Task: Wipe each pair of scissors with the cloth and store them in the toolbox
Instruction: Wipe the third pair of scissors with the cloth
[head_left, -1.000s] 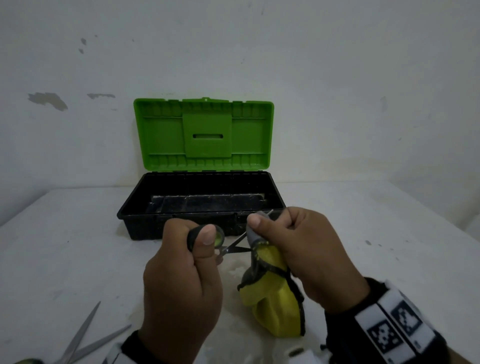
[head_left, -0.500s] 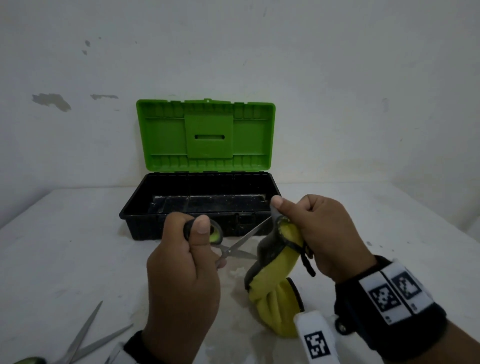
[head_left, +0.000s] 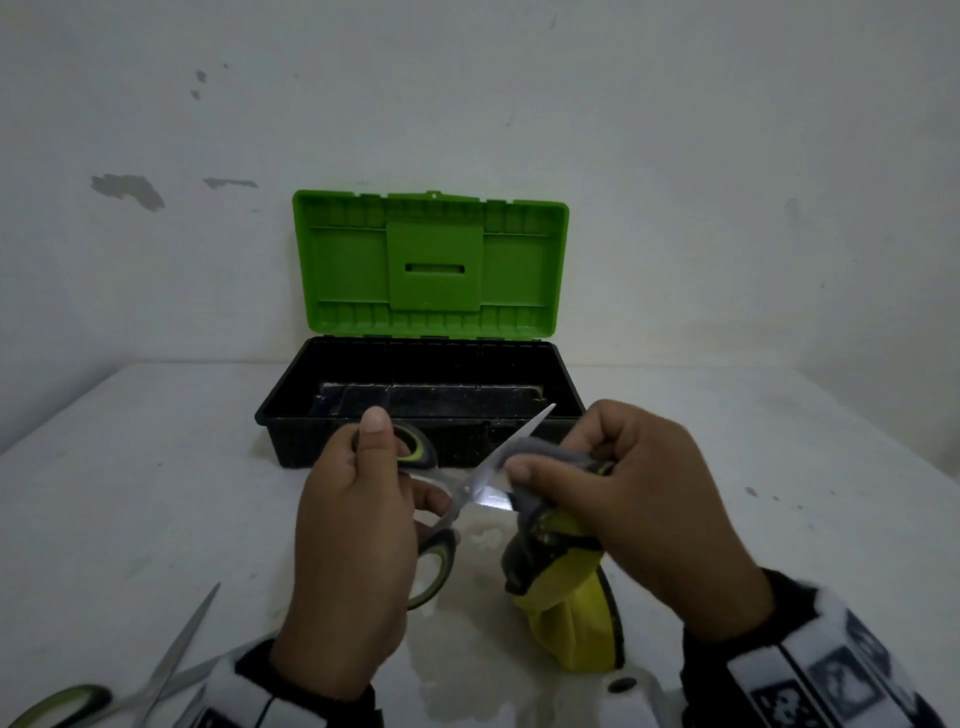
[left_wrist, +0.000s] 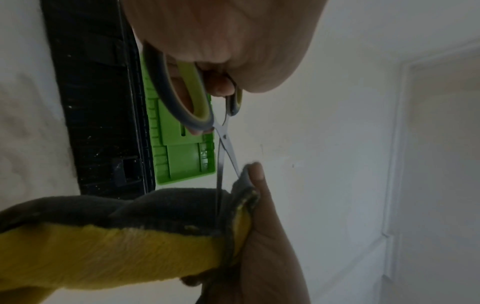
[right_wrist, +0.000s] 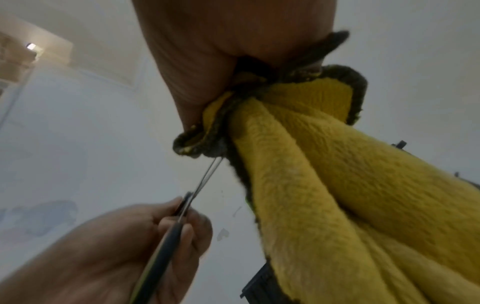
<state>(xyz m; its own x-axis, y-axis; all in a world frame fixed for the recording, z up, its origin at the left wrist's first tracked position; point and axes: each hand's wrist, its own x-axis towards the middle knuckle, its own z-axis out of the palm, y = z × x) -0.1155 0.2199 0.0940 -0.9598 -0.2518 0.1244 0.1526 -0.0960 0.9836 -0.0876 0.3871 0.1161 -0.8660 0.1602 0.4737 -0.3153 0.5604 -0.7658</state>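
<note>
Two stiff, slick blades are gaping as the left hand (head_left: 358, 525) is gripping the scissors (head_left: 470, 486) by their loops; at 3 o'clock the right hand (head_left: 631, 499) is pinching the soft cloth (head_left: 563, 592) around one, before the toolbox (head_left: 421, 410).

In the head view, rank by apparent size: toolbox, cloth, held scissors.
1. toolbox, clearly largest.
2-3. cloth and held scissors look alike; hands hide part of each, so I won't rank them.
</note>
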